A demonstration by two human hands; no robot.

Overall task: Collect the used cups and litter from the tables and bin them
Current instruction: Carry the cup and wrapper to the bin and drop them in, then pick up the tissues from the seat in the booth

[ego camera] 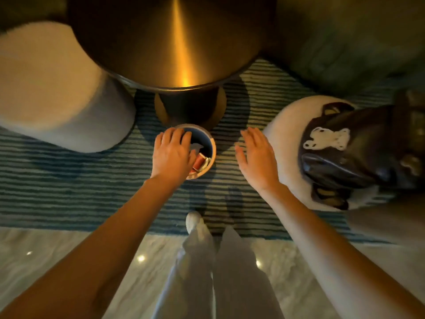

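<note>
- While I stand at the edge of the striped blue rug [69, 180], my left hand [171, 155] hangs over the near-left rim of the small round bin [212, 146], palm down, fingers loosely bent over the opening and holding nothing that I can see.
- My right hand [255, 157] hovers flat and spread, palm down, fingers straight, beside the bin to its right; it touches nothing.
- Inside the bin, which has a pale rim and a dark blue inner wall, lies a red paper cup [199, 162] on its side, with some pale scraps of litter [207, 161] next to it; part of the contents is hidden under my left hand.
- That bin stands on the rug just in front of the base of the round brass-coloured table [161, 42], between my two hands.
- To the left of the table sits a pale cylindrical pouf [53, 88].
- To the right sits a round white stool [282, 125] carrying a dark leather bag [349, 162] with a white teddy-bear figure [326, 140] on it.
- Farther right and behind the stool is a dark green upholstered seat [345, 47].
- Below, my pale trousers [230, 272] and one white shoe [194, 221] show, the shoe's toe on the rug and the rest of me over glossy marble floor [46, 261].
</note>
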